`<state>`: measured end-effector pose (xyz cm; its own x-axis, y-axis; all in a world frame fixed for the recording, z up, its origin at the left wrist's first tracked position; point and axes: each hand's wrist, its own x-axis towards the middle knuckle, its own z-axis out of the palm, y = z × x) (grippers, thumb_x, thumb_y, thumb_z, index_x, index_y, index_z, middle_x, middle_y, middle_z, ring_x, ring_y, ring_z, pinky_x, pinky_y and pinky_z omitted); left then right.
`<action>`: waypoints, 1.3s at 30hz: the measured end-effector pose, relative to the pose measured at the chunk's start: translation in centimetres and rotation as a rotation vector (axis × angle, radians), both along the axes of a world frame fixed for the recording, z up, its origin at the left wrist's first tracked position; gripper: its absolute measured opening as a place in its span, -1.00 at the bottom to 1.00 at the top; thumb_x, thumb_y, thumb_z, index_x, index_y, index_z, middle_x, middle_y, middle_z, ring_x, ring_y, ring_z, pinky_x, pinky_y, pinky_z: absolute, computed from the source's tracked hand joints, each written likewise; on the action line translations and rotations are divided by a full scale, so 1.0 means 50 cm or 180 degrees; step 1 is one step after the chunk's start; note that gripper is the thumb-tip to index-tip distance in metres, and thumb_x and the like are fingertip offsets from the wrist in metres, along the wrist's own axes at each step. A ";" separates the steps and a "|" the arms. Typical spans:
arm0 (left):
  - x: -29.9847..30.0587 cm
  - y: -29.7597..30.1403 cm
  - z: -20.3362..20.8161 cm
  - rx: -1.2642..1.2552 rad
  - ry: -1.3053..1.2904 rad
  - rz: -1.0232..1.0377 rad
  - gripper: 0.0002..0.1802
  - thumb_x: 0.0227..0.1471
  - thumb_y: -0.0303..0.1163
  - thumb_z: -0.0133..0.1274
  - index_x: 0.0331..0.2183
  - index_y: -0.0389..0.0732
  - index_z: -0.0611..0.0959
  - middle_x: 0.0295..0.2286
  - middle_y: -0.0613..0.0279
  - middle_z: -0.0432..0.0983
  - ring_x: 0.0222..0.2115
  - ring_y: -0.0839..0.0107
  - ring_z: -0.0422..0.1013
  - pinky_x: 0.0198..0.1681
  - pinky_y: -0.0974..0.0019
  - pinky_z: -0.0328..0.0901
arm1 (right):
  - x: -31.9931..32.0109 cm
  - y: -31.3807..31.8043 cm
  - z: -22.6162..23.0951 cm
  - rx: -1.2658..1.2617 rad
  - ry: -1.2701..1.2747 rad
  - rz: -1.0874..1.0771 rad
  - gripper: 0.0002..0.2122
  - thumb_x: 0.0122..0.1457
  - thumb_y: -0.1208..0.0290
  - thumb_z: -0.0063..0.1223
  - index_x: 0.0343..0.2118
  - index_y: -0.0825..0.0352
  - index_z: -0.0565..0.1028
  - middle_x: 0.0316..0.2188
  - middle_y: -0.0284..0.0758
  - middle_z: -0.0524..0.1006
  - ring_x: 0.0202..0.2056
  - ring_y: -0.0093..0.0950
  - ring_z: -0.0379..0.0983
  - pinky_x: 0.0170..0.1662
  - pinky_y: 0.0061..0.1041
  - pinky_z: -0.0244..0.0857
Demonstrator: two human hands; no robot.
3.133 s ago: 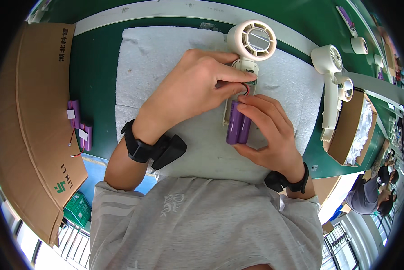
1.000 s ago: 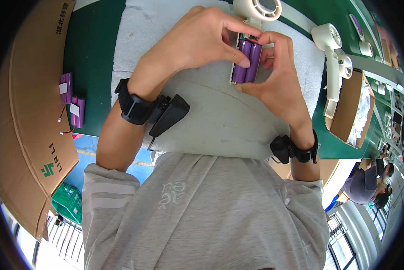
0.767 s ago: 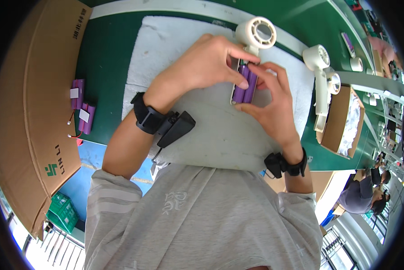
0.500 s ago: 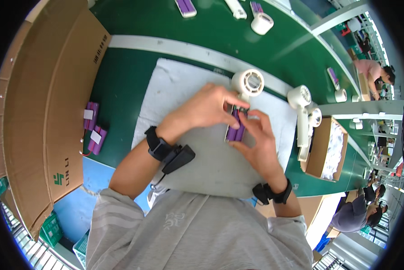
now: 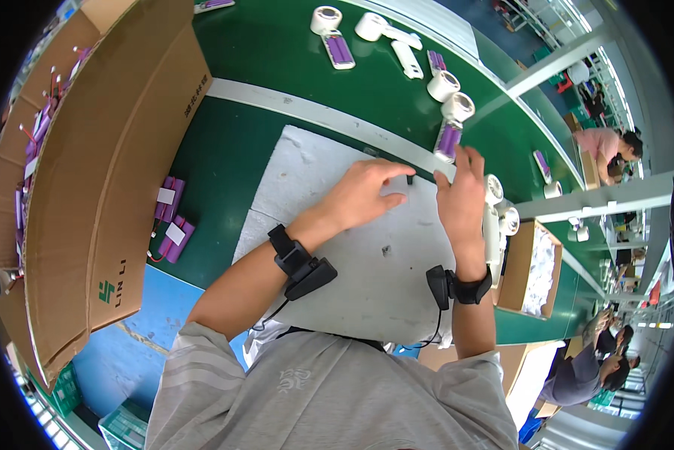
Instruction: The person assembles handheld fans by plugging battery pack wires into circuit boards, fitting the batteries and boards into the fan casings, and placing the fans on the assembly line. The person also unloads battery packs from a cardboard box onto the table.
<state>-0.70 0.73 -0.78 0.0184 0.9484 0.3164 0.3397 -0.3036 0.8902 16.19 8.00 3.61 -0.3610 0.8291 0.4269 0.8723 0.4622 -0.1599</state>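
Fingers (image 5: 404,178) of the left hand (image 5: 363,195) pinch something small, dark, indistinct.

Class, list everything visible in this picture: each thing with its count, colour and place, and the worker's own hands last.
Foam mat: one, white, on the green bench.
Handheld fan: one, white with purple battery pack, on the belt beyond the right hand.
Loose battery packs: two, purple, left of the mat.
Cardboard box: one, brown, far left.
Fan parts: several, white, on the belt's far side.
Left hand: on the mat, pinching a small dark piece.
Right hand: open, near the fan.
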 end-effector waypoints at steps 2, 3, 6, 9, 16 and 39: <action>0.001 0.005 -0.003 0.0006 -0.0081 0.0136 -0.52 -0.15 -0.52 0.22 -0.08 -0.14 0.60 -0.25 0.10 0.56 -0.42 0.29 0.46 -0.31 0.31 0.40 | -0.039 0.019 0.043 0.0029 0.0304 0.0404 -0.62 -0.02 0.51 0.21 -0.08 0.39 0.48 -0.15 -0.10 0.48 -0.26 -0.20 0.51 -0.19 -0.30 0.38; 0.002 0.005 -0.005 -0.0001 -0.0147 0.0227 -0.56 -0.13 -0.52 0.21 -0.10 -0.15 0.60 -0.26 0.10 0.56 -0.43 0.29 0.46 -0.32 0.30 0.40 | -0.060 0.031 0.056 0.0028 0.0453 0.0608 -0.63 -0.01 0.49 0.21 -0.08 0.38 0.48 -0.16 -0.10 0.50 -0.24 -0.18 0.52 -0.18 -0.30 0.38; -0.009 0.004 -0.013 0.0020 -0.0264 0.0455 -0.61 -0.12 -0.53 0.18 -0.14 -0.18 0.61 -0.28 0.10 0.55 -0.44 0.28 0.46 -0.34 0.29 0.40 | -0.141 0.137 0.079 -0.0656 0.0228 0.0596 -0.63 0.02 0.40 0.19 -0.08 0.37 0.50 -0.16 -0.07 0.52 -0.13 -0.15 0.49 -0.13 -0.30 0.36; -0.006 0.010 -0.012 0.0119 -0.0405 0.0709 -0.65 -0.11 -0.55 0.16 -0.18 -0.19 0.61 -0.29 0.09 0.54 -0.44 0.26 0.46 -0.35 0.28 0.40 | -0.197 0.305 0.058 -0.0695 -0.0165 0.0635 -0.56 0.01 0.32 0.20 -0.03 0.36 0.47 -0.13 -0.03 0.52 -0.06 -0.13 0.45 -0.02 -0.30 0.33; 0.005 0.016 -0.020 0.0105 -0.0304 0.0809 -0.70 -0.10 -0.57 0.11 -0.21 -0.20 0.61 -0.29 0.07 0.51 -0.39 0.16 0.49 -0.34 0.22 0.40 | -0.269 0.713 -0.090 0.0188 -0.0762 0.0858 -0.35 -0.13 0.33 0.22 0.13 0.29 0.34 -0.08 -0.01 0.51 -0.01 -0.12 0.43 0.08 -0.31 0.28; 0.002 0.011 0.000 -0.0029 -0.1096 0.0283 -0.57 -0.13 -0.16 0.22 -0.26 -0.22 0.54 -0.30 -0.02 0.50 -0.30 -0.07 0.45 -0.22 0.10 0.35 | 0.001 0.089 0.036 -0.3763 0.1260 0.0114 -0.68 0.31 0.12 -0.18 -0.18 0.34 0.40 -0.55 -0.33 0.49 -0.66 -0.50 0.42 -0.61 -0.53 0.31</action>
